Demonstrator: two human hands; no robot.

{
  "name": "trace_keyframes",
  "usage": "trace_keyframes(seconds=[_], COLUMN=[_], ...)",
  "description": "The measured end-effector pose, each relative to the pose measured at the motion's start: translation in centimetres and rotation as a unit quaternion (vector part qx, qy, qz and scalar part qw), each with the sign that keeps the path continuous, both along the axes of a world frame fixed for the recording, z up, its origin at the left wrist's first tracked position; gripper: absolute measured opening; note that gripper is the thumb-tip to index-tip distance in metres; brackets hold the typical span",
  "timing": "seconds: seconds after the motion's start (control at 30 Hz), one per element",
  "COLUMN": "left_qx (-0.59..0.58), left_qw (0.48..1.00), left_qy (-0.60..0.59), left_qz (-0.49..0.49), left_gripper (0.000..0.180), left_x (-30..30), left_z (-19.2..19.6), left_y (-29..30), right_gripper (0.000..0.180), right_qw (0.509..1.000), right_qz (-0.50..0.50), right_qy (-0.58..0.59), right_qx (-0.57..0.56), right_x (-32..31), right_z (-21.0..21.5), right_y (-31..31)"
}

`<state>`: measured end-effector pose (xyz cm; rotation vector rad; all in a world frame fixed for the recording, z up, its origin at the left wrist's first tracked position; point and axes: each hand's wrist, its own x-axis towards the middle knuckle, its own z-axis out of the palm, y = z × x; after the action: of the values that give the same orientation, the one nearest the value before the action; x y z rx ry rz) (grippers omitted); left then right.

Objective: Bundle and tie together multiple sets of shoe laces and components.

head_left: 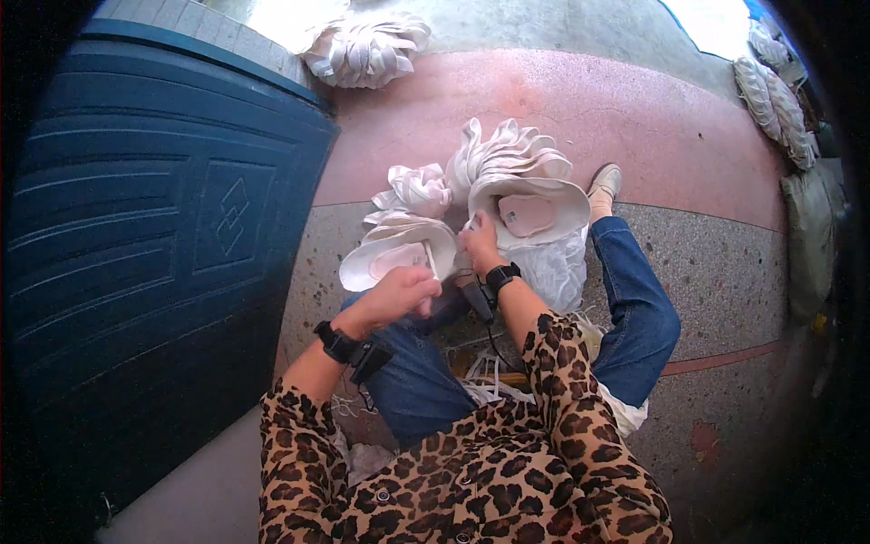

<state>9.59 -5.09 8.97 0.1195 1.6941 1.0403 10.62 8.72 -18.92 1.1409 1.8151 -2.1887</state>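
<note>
My left hand [405,292] is closed, with a thin white strip [431,260] standing up from its fingers. Just beyond it lies a white shoe upper [361,265] with a pale pink inner piece, on top of several others. My right hand [480,241] has its fingers closed at the near left edge of another white shoe upper [573,207], which also has a pink inner piece. Behind that one, several matching uppers [507,154] stand nested in a row. A bunched white bundle [415,189] sits between the two stacks.
A dark blue panelled door [172,208] stands on the left. More white bundles lie at the far left [367,47] and far right [775,109]. Clear plastic [548,270] and loose white straps [494,376] lie between my legs. A pale sack [809,240] stands at right.
</note>
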Motion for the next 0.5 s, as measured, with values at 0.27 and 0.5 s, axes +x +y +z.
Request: trace_keyframes(seconds=[0.27, 0.5], left_qx=[0.008, 0.014], left_qw=[0.993, 0.996], left_qy=[-0.016, 0.004], left_qz=[0.119, 0.092], left_gripper=[0.02, 0.022], left_x=[0.2, -1.4], left_z=[-0.2, 1.7], left_y=[-0.1, 1.6], right_gripper=[0.039, 0.01], right_qw=[0.908, 0.944], right_qz=[0.233, 0.304], right_qy=[0.022, -0.126], right_qx=[0.348, 0.01], right_x=[-2.0, -1.6], right_z=[0.5, -2.4], right_y=[3.6, 9.3])
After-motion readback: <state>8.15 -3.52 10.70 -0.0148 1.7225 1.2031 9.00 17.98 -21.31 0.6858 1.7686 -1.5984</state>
